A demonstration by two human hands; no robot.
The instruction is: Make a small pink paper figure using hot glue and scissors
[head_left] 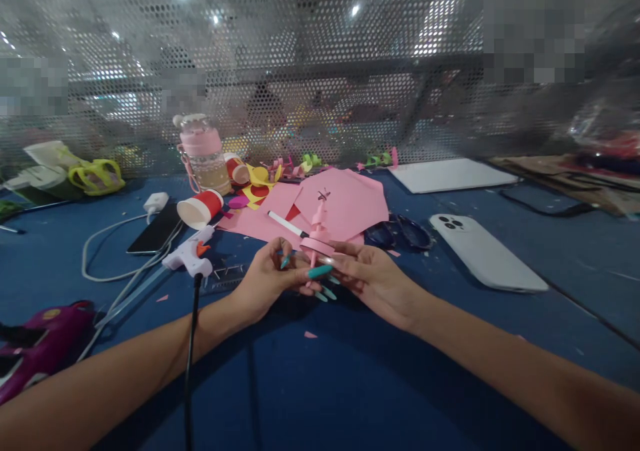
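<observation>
Between my two hands, just above the blue table, is a small pink paper figure (319, 238) with a round disc and a thin upright part topped by dark, thin strands. My left hand (273, 276) pinches its lower stem, the teal thumbnail lying across the front. My right hand (377, 281) grips the disc's right edge, thumb on top and fingers curled beneath. Behind the figure lie pink paper sheets (345, 201) and a white marker (286, 223) with a black tip end. Some of the fingers are hidden behind the figure.
A white glue gun (190, 254) with a black cord lies left, near a tipped red-and-white paper cup (201, 209) and a dark phone (156, 230). A white phone (485, 251) and sunglasses (406, 231) lie right. A bottle (203, 154) stands before the perforated metal screen (300, 58).
</observation>
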